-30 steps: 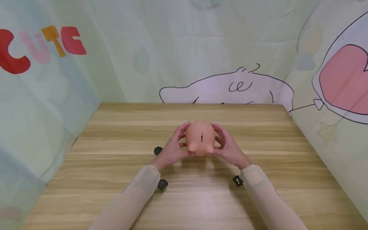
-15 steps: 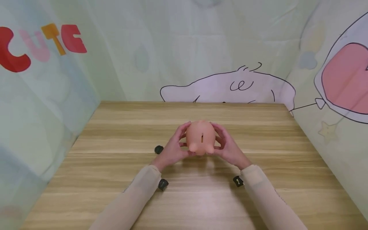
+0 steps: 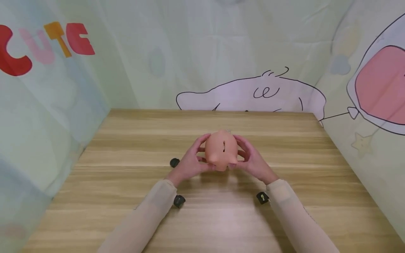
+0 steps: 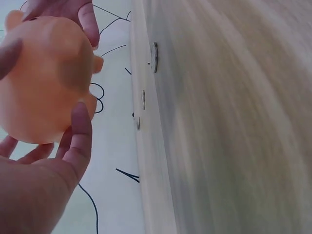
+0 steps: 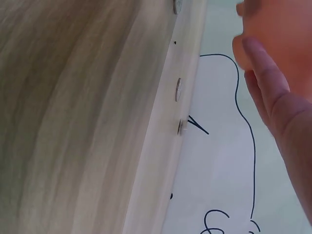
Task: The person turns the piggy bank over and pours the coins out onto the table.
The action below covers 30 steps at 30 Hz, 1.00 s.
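A pink piggy bank [image 3: 221,149] with a coin slot on top is held between both hands over the wooden table, its ears towards the wearer. My left hand [image 3: 189,161] grips its left side, and the fingers [image 4: 80,141] curl against its underside in the left wrist view. On the other side my right hand [image 3: 253,163] holds it with spread, bent fingers [image 5: 268,73]. Beneath it, coins lie on the table: a nearer coin [image 4: 154,57] and two farther ones in the left wrist view, and another coin [image 5: 178,90] in the right wrist view. The piggy bank hides most of them from the head view.
The wooden table [image 3: 126,140] ends at a fabric backdrop [image 3: 152,77] with cartoon prints behind and at both sides. Small black devices sit by the wrists, one black device [image 3: 179,201] beside the left sleeve and another black device [image 3: 262,198] beside the right.
Both hands have tilted the piggy bank slightly, so its slot sits farther back and its ears lower. A small shiny edge now shows behind it. The head view has dipped a little.
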Each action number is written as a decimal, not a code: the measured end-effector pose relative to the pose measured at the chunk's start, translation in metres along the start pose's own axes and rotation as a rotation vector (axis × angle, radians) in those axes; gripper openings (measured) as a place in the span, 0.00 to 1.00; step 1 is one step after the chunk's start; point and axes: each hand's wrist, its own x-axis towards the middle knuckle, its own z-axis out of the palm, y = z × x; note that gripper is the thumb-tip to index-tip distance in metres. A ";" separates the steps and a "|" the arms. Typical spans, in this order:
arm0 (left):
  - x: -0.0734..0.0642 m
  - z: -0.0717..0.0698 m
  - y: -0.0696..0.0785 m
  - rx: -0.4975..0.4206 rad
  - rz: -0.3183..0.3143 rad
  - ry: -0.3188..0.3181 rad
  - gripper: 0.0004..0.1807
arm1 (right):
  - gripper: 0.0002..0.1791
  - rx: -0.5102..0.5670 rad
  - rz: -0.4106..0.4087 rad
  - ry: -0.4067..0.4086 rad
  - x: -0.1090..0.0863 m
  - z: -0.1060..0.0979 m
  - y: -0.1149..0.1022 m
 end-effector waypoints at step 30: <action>0.011 0.007 0.028 0.208 -0.448 0.011 0.51 | 0.48 -0.053 0.514 0.031 0.015 0.020 -0.025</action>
